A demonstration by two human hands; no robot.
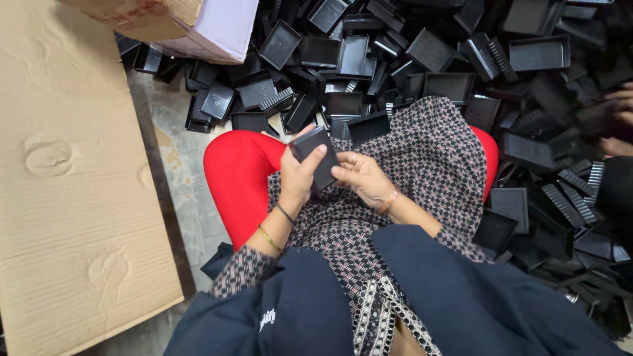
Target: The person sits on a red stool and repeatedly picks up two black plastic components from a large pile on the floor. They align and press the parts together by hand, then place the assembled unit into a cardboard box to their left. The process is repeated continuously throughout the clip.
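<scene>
Holding steady over the lap here, I see the left hand (pixel 298 175) wrapped around a small black plastic case (pixel 316 157), thumb pressed across its face and fingers curled behind it. The right hand (pixel 361 177) meets it from the right, fingertips closed on the case's lower edge, so both hands are together, clamped on the one piece. The case sits tilted, raised just above the patterned dress (pixel 422 158), between the red-clad knees (pixel 239 177).

On the far side and down the right, a big heap of black trays (pixel 409 59) covers the floor, many lying at odd angles. A flat cardboard sheet (pixel 72 184) lies on the left, and a cardboard box (pixel 198 26) tips in at the far left corner. At the right edge, another person's hands (pixel 620 122) work in the heap, blurred, and I keep them apart from mine.

My worry from here: the grip is fingertip only on the right, and smooth plastic could twist out and drop into the heap, where it would be lost among identical pieces. I also judge the loose trays close to the knees could slide if a leg shifts
</scene>
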